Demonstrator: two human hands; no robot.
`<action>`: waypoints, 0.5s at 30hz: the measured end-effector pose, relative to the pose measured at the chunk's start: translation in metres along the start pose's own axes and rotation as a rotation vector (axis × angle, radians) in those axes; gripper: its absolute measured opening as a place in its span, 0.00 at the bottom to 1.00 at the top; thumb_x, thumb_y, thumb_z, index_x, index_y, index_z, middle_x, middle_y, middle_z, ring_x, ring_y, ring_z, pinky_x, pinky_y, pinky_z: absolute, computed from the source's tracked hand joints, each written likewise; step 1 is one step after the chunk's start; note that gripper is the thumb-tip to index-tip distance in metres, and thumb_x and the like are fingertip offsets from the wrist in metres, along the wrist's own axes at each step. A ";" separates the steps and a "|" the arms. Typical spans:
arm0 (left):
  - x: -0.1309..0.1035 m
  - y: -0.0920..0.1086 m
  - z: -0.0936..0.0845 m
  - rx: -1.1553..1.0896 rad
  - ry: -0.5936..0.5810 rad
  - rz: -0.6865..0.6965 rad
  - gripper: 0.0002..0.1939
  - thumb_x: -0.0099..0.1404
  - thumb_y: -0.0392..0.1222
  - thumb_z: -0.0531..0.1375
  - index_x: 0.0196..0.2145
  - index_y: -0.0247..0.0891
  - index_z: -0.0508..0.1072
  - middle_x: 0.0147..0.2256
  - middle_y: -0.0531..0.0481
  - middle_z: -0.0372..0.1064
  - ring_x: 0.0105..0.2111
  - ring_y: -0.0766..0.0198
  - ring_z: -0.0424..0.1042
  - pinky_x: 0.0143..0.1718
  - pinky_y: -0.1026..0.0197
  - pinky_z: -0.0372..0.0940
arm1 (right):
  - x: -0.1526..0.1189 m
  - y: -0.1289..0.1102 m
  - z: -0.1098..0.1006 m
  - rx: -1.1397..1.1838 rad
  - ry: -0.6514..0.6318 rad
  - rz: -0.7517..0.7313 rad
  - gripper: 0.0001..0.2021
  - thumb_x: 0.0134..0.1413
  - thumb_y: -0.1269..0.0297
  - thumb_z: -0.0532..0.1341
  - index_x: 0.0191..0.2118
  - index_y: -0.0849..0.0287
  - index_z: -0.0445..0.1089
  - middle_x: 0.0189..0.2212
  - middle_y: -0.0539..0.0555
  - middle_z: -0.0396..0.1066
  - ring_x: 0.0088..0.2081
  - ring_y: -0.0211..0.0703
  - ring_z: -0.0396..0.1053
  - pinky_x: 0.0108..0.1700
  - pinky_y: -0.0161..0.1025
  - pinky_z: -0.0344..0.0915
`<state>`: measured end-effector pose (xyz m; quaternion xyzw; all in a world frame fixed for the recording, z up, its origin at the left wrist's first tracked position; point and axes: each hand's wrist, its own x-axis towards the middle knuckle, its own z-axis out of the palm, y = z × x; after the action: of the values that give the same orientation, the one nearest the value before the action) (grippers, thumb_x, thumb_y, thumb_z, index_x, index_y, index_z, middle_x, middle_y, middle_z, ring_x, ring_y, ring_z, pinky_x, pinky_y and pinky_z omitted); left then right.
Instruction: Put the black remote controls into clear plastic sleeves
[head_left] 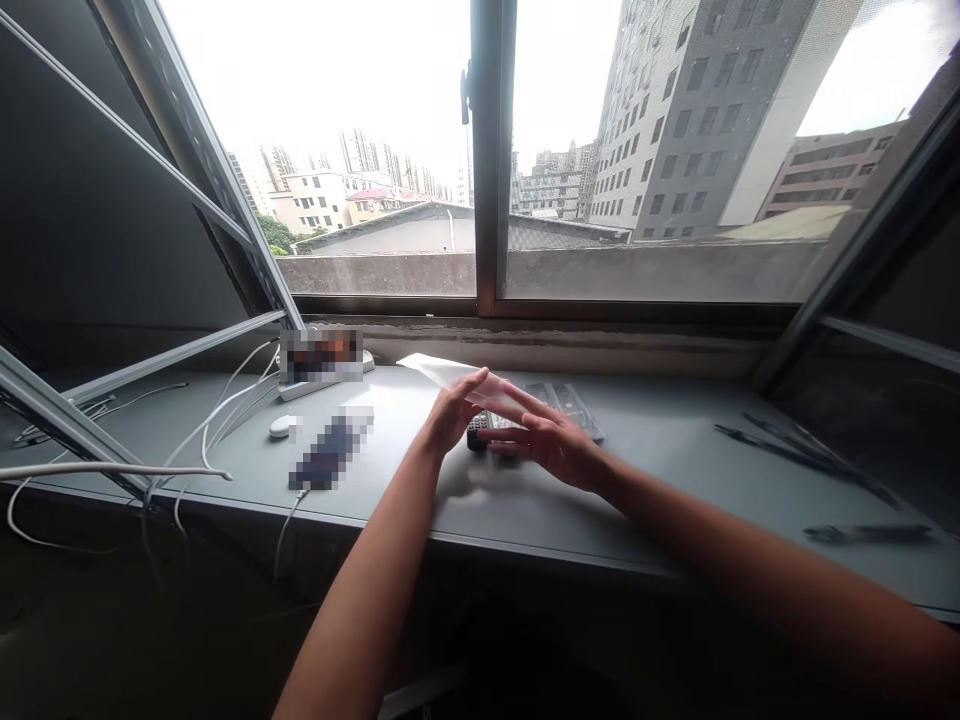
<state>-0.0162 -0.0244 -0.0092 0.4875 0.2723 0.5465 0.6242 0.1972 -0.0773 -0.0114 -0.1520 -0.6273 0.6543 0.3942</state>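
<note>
My left hand (452, 412) is closed on a thin, whitish, translucent sheet or bag (431, 368), which sticks out to the left past the fingers. My right hand (559, 445) reaches in from the right with its fingers stretched out and apart, close to the sheet. Below and between the hands is a small dark object with rows of button-like bumps (478, 432), mostly covered by the right fingers; its kind is unclear. Just behind the right hand lies a clear flat plastic package (574, 408) with dark items in it.
On the grey tabletop (660, 430), a blurred-out phone-like device (330, 455) and a small white round object (282, 427) lie left. A power strip (330, 383) with white cables (217, 410) stands behind them. Dark pen-like tools (866, 534) lie right. Metal frame bars flank the table.
</note>
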 end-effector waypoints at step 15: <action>0.014 0.014 -0.025 -0.627 0.567 0.185 0.09 0.65 0.44 0.71 0.41 0.42 0.77 0.38 0.51 0.80 0.36 0.61 0.79 0.43 0.58 0.72 | 0.008 0.032 -0.001 -1.402 0.008 -0.473 0.22 0.73 0.63 0.64 0.68 0.57 0.74 0.70 0.64 0.71 0.76 0.67 0.59 0.78 0.75 0.49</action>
<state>-0.0400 -0.0047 -0.0028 0.1275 0.2089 0.7687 0.5909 0.1823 -0.0682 -0.0389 -0.2312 -0.9126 -0.0028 0.3373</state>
